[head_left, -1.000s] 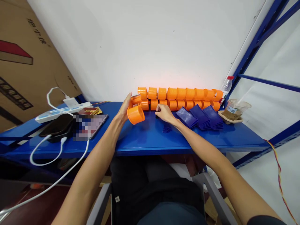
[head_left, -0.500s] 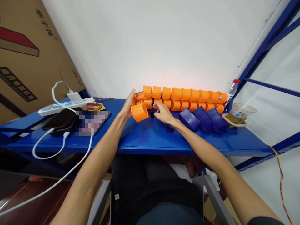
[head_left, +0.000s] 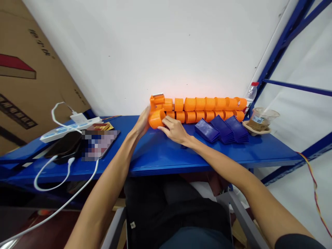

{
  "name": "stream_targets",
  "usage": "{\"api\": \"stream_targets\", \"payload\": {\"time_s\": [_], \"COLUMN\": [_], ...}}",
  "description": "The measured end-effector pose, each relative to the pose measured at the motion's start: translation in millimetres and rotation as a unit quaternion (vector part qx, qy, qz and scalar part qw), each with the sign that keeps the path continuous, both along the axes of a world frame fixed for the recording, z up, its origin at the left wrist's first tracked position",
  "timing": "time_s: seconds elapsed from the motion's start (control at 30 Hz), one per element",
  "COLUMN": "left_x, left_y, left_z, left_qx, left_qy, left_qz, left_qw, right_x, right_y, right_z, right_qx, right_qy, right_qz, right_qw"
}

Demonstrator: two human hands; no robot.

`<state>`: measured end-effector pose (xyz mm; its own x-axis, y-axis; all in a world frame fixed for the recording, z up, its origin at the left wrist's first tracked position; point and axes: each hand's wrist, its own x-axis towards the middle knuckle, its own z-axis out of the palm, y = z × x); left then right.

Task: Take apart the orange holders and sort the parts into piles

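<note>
My left hand (head_left: pixel 143 121) is wrapped around an orange plastic piece with a hollow round drum (head_left: pixel 156 119) and a metal strip along its top; it looks like a tape dispenser. The drum's opening faces toward me and to the right. My right hand (head_left: pixel 175 129) has its fingers closed together at the right rim of the drum. Whatever is between those fingers is hidden. Just behind and to the right, several similar orange pieces (head_left: pixel 199 104) stand in two stacked rows against the wall.
Blue flat packets (head_left: pixel 208 130) lie fanned out right of my right hand. Farther right are a drink cup (head_left: pixel 260 119) in a carton holder and a red-capped bottle (head_left: pixel 251 92). On the left lie a power strip (head_left: pixel 59 131), a black device (head_left: pixel 62 141) with white cables, and a tablet-like slab (head_left: pixel 110 142).
My left hand has tilted the orange piece more upright. My right hand has moved to its drum. The small black cylinder that stood on the table is out of sight.
</note>
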<state>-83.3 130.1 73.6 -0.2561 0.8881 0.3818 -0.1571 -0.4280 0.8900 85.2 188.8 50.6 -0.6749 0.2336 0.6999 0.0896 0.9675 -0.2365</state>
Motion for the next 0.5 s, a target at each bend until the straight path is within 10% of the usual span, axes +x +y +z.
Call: {"api": "stream_targets", "payload": {"time_s": [0.1, 0.3, 0.5], "left_x": [20.4, 42.9, 3.7], "left_y": [-3.9, -6.7, -20.2], "left_z": [-1.2, -6.1, 7.9], "left_qx": [-0.019, 0.036, 0.070], "left_qy": [0.079, 0.133, 0.089], "left_qz": [-0.027, 0.125, 0.240], "left_qw": [0.996, 0.983, 0.964], "right_x": [6.6, 12.2, 21.6], "right_y": [7.9, 12.0, 7.8], "right_z": [8.6, 13.6, 25.3], "right_qx": [0.014, 0.024, 0.026], "right_qy": [0.010, 0.016, 0.054], "right_qz": [-0.082, -0.104, -0.102], "right_qw": [0.996, 0.994, 0.993]}}
